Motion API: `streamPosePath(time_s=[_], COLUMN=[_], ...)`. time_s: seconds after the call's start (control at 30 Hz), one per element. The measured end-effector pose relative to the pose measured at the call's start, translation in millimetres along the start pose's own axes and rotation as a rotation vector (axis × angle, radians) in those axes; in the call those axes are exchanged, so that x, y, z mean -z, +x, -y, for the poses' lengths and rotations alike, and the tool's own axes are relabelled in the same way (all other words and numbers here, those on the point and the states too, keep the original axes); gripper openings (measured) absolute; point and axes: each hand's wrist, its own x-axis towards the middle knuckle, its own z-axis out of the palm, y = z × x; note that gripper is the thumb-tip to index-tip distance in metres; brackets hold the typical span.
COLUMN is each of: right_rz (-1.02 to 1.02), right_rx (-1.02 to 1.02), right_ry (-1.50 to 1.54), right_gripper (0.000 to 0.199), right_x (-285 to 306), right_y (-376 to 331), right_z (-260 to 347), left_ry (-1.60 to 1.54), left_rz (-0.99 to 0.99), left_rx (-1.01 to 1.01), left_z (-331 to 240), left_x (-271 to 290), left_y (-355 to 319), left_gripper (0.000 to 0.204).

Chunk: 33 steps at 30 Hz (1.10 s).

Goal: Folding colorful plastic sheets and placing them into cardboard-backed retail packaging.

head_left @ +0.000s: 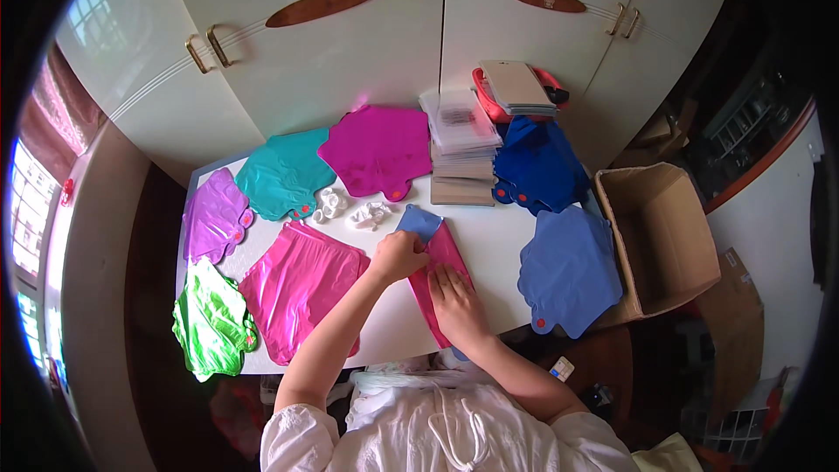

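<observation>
A folded strip of deflated foil balloons (448, 249), pink with a blue upper end, lies at the middle of the white table in front of me. My left hand (400, 256) is closed at its upper left edge, with the fingertips tucked under and partly hidden. My right hand (458, 308) lies flat across the pink part, fingers stretched. Left of my hands is a flat pink foil balloon (301, 284), partly behind my left forearm. Two small white bundles (369, 216) (329, 206), perhaps ribbon, rest beyond it.
Flat balloons in purple (216, 212), green (212, 319), teal (284, 175), magenta (377, 150), dark blue (540, 166) and pale blue (570, 269) surround the table (495, 249). Stacked cards and sleeves (463, 166) and a red basket (491, 107) stand at the back; a cardboard box (619, 249) is right.
</observation>
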Motion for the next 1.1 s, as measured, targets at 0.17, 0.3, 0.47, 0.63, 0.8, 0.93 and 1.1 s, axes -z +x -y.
streamPosePath(time_s=[0.17, 0.3, 0.47, 0.63, 0.8, 0.93, 1.1], right_rz=[-0.014, -0.014, -0.028, 0.011, 0.030, 0.025, 0.021], right_rx=[0.009, 0.014, 0.020, 0.060, 0.076, 0.084, 0.096], right_ry=[-0.012, -0.016, -0.064, -0.068, -0.044, -0.018, 0.010], right_gripper=[0.041, 0.041, 0.041, 0.042, 0.042, 0.043, 0.043], right_x=[-1, 3, 6, 4, 1, 1, -1], right_y=[-1, -2, -7, -11, -12, -12, -13], right_z=[0, 1, -1, -2, -3, -3, -6], left_ry=[-0.014, 0.010, 0.025, 0.027, 0.036, 0.033, 0.026], left_rz=[0.055, 0.048, 0.071, 0.064, 0.034, -0.003, -0.001], left_rx=[0.059, 0.045, 0.045, -0.016, -0.070, -0.104, -0.113], left_z=[-2, 3, 4, 6, 10, 14, 16], left_x=[7, 4, 7, 9, 7, 5, 4], left_y=[3, 5, 8, 9, 9, 9, 9], left_gripper=[0.024, 0.024, 0.023, 0.022, 0.022, 0.021, 0.021])
